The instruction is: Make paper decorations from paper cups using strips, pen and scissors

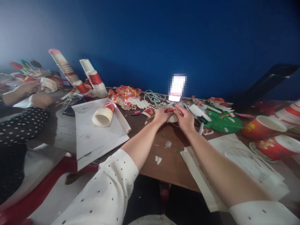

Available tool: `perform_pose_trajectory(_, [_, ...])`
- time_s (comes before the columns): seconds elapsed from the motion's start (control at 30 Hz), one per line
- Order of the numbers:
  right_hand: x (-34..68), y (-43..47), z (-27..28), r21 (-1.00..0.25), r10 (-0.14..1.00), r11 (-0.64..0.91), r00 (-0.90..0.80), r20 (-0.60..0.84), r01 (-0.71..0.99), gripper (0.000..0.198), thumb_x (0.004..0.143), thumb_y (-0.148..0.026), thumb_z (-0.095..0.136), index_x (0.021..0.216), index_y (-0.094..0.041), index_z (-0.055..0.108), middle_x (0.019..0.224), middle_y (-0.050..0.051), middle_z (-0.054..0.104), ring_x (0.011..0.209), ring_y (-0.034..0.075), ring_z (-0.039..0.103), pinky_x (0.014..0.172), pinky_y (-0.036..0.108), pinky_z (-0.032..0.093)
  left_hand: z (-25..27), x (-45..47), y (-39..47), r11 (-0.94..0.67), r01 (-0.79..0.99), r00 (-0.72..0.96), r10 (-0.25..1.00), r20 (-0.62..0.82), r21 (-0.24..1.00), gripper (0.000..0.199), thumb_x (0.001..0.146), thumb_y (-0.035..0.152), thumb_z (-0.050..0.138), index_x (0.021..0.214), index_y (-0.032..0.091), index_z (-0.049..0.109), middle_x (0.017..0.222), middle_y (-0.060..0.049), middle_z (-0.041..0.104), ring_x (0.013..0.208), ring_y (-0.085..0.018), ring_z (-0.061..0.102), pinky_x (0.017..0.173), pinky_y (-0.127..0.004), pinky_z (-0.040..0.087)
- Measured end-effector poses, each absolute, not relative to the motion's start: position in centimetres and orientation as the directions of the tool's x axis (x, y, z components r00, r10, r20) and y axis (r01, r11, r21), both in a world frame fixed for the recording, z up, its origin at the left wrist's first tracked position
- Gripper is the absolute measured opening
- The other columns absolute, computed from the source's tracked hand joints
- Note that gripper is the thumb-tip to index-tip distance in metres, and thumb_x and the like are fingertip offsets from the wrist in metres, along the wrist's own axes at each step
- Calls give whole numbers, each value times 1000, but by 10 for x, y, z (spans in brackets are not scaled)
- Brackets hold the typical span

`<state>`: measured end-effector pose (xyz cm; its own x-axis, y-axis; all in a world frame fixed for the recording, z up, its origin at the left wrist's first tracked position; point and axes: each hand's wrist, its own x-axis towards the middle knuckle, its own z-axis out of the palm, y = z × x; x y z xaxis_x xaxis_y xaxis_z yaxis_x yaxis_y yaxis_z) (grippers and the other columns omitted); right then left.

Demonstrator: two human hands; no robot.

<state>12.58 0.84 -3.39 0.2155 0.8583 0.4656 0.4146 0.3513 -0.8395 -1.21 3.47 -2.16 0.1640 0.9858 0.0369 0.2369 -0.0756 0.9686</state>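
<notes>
My left hand (163, 115) and my right hand (185, 118) meet above the far middle of the table. Between them they pinch a small red-and-white paper piece (173, 118), which looks like part of a cut paper cup; the fingers cover much of it. Just behind the hands a lit phone (177, 88) stands upright against the blue wall. Left of my left hand lies a flat red printed scrap (149, 111). A white marker-like stick (201, 128) is close to my right hand.
A paper cup (103, 116) lies on white sheets (86, 142) to the left. Cup stacks (67, 70), cut red scraps (125, 93) and a blue cord (154, 97) line the wall. On the right are a green disc (231, 124) and red cups (273, 147). A co-worker's hands (39, 99) are at far left.
</notes>
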Motion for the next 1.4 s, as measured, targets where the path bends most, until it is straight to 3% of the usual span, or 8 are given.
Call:
perform_pose_trajectory(0.1, [126,8,-34,-840,857,338,229,461,425,48,81,-47,66,118,-18,73,116,10,74,112,28,68,107,50,46,-24,-12,37,-112,237,171,983,72,965,32,80,31,69,107,15,75,76,-4,71,61,-14,60,63,-24,46])
perform_pose_trajectory(0.23, [127,8,-33,-835,858,324,234,457,446,48,81,-47,65,118,-17,73,120,11,73,114,29,67,108,50,45,-23,-13,35,-100,186,197,978,63,977,37,83,31,66,115,15,72,81,-5,72,53,-13,56,57,-24,45])
perform_pose_trajectory(0.47, [126,7,-34,-840,858,327,236,456,433,48,81,-49,66,117,-18,73,116,10,74,113,29,67,107,49,46,-14,-13,29,-67,227,160,987,31,972,24,84,29,66,103,16,75,56,1,60,45,-12,50,58,-25,44])
perform_pose_trajectory(0.93, [125,6,-33,-846,862,325,236,449,422,44,82,-44,66,116,-18,73,118,10,74,112,28,67,106,49,47,-16,-14,30,-96,268,167,985,52,958,21,85,32,65,95,16,74,57,1,61,49,-13,53,58,-24,43])
perform_pose_trajectory(1.1, [124,5,-34,-860,872,322,230,432,396,66,77,-49,71,134,-16,62,124,13,71,115,29,66,108,48,45,-18,-14,32,-83,287,159,986,38,954,21,84,28,63,97,16,74,57,1,61,48,-14,53,59,-25,44])
perform_pose_trajectory(1.23, [124,4,-35,-874,896,252,242,373,415,87,70,-54,76,143,-14,51,129,17,67,119,32,63,107,50,44,-24,-15,40,-71,269,70,996,54,961,25,81,26,65,102,16,74,73,-3,69,61,-16,60,67,-27,48])
perform_pose_trajectory(1.4, [124,4,-37,-853,920,194,213,330,485,84,69,-54,74,138,-11,54,130,18,65,114,33,63,104,52,45,-25,-17,45,23,164,-58,998,-14,986,30,82,26,64,110,16,71,89,-7,73,76,-18,65,74,-28,50])
